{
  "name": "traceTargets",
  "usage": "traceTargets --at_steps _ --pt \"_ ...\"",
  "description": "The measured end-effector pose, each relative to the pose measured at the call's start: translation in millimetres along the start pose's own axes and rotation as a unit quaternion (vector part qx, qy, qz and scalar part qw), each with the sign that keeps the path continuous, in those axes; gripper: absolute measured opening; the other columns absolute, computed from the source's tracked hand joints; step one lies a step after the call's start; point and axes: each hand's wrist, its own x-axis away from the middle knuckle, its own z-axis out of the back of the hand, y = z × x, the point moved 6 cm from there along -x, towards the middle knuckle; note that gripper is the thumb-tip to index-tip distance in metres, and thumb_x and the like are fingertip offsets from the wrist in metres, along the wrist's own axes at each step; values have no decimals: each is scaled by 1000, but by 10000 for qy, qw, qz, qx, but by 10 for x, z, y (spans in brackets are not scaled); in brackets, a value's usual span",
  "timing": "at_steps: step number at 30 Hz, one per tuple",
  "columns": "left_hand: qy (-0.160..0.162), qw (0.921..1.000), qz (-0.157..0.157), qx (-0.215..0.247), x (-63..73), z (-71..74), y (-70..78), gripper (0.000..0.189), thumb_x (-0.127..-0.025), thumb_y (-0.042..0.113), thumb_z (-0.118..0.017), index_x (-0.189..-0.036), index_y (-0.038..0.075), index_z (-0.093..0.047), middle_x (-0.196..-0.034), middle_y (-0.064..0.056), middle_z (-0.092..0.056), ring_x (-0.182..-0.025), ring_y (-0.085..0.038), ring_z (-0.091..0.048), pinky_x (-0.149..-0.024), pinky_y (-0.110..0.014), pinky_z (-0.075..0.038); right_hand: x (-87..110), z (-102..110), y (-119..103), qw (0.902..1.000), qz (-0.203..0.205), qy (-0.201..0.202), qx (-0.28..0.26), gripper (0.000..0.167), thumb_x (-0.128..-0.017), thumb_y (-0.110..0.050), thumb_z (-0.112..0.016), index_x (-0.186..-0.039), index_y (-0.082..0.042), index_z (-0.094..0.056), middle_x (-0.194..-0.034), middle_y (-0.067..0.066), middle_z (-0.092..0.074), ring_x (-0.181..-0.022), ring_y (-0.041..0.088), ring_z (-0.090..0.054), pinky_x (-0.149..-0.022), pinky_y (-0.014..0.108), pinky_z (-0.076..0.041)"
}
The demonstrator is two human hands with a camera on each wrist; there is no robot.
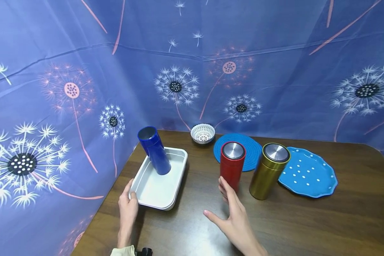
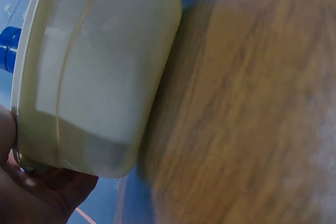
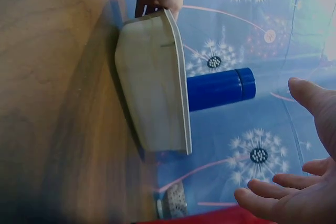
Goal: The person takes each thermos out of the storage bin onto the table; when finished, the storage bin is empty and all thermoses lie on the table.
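Observation:
My left hand grips the near-left corner of a white plastic tray, thumb over the rim and fingers beneath, as the left wrist view shows. A blue thermos stands inside the tray toward its far end. My right hand holds nothing; its fingers and thumb are spread apart, fingertips right at the lower front of a red thermos. Just right of that, a gold thermos with a steel lid stands on the table.
Behind the red thermos lies a round blue woven placemat. A small white patterned bowl sits near the table's back edge. At the right is a blue scalloped plate with white dots. A dandelion-print cloth hangs behind the wooden table.

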Motion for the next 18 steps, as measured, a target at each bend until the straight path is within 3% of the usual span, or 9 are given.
traceTargets --at_steps 4,12,18 --pt "-7 10000 23 -9 -8 -2 0 45 -90 -9 -38 -133 -8 -54 -133 -30 -54 -123 -42 -51 -101 -53 -39 -151 -97 -52 9996 231 -156 -102 96 -74 -24 -86 -152 -24 -31 -149 5 -44 -132 26 -48 -100 45 -45" --pt "95 9998 -101 -128 -15 15 23 45 -89 -9 -39 -131 -8 -55 -130 -30 -56 -119 -41 -54 -98 -52 -41 -468 -261 -180 9962 815 -197 -217 95 -74 -24 -85 -152 -18 -31 -148 7 -46 -130 31 -50 -98 49 -47" --pt "28 10000 -22 -54 -15 2 19 46 -89 -10 -39 -132 -9 -54 -131 -31 -55 -121 -41 -53 -100 -55 -39 -689 -421 -249 9960 816 -320 -161 95 -76 -28 -84 -153 -17 -29 -149 9 -44 -132 30 -48 -100 46 -46"
